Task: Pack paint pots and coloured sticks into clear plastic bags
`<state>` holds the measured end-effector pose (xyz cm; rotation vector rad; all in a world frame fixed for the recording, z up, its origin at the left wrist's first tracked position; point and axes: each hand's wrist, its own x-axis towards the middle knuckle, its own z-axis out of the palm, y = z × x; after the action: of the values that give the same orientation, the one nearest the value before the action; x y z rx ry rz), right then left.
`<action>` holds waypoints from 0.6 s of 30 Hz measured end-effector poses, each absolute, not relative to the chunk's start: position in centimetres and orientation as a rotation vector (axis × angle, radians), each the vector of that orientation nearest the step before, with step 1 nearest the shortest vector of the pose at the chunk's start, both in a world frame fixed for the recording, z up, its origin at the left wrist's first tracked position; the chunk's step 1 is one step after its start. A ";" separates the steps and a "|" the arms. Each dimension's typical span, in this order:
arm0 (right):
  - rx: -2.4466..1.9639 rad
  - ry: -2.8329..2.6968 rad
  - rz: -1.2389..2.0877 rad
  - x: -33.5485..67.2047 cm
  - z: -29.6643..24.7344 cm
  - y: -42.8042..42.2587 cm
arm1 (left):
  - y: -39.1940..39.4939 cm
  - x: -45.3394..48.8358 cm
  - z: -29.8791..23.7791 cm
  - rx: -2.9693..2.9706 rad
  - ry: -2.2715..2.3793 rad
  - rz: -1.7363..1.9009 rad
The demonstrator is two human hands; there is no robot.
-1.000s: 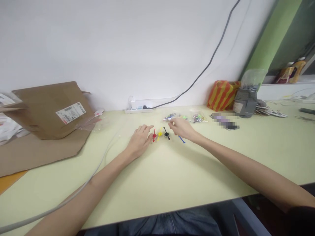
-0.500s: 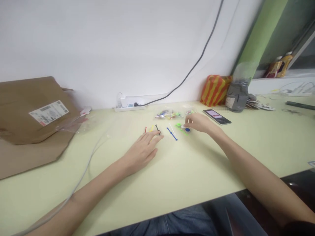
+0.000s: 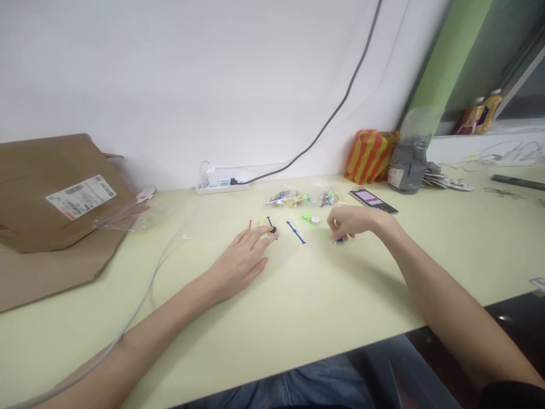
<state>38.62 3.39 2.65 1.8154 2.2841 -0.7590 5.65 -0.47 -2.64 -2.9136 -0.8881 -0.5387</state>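
My left hand (image 3: 240, 262) rests on the table with its fingers stretched out. Its fingertips touch or lie just beside a thin black plastic piece with a round part (image 3: 273, 229). A short red strip (image 3: 250, 224) and a yellow strip (image 3: 261, 221) lie behind those fingers. My right hand (image 3: 349, 222) has its fingers pinched on a small blue disc (image 3: 339, 241) at the tabletop, partly hidden by the fingers. Between the hands lie a long blue strip (image 3: 296, 232) and a white strip (image 3: 297, 224). A green piece (image 3: 306, 218) and a white disc (image 3: 315, 220) sit left of my right hand.
Clear bags of coloured parts (image 3: 302, 198) lie behind, near a phone (image 3: 373, 200). A power strip (image 3: 219, 185) stands against the wall. At left are a brown cardboard package (image 3: 38, 170) and a pale cable (image 3: 149, 284). A striped bag (image 3: 369, 156) stands back right.
My right hand has moved right and nearer to me, and the blue disc has come away from the green and white pieces with it. My left hand stays almost still.
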 end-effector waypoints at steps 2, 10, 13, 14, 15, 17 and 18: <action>1.605 2.229 -1.069 37.9 3.0 2.4 | -0.5 5.7 -2.7 -2.916 -0.876 -0.555; 0.939 2.692 -1.457 29.4 0.4 -0.6 | -0.6 5.9 -2.6 -2.892 -0.882 -0.590; 1.105 2.985 -1.123 28.3 -0.7 -0.6 | -0.4 5.8 -2.7 -2.873 -0.882 -0.613; 1.181 3.035 -1.009 28.3 -1.0 -0.5 | -0.4 5.7 -2.8 -2.870 -0.874 -0.617; 1.255 3.065 -0.905 28.4 -1.2 -0.3 | -0.4 5.7 -2.8 -2.868 -0.866 -0.619; 1.394 3.070 -0.720 28.7 -1.5 0.2 | -0.3 5.7 -2.8 -2.869 -0.856 -0.618; 1.460 3.058 -0.636 28.8 -1.6 0.5 | -0.3 5.7 -2.8 -2.871 -0.855 -0.616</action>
<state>28.80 0.49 -1.58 1.4595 3.0578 -0.6358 5.72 -0.35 -2.77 -2.8714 -0.8547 -0.6156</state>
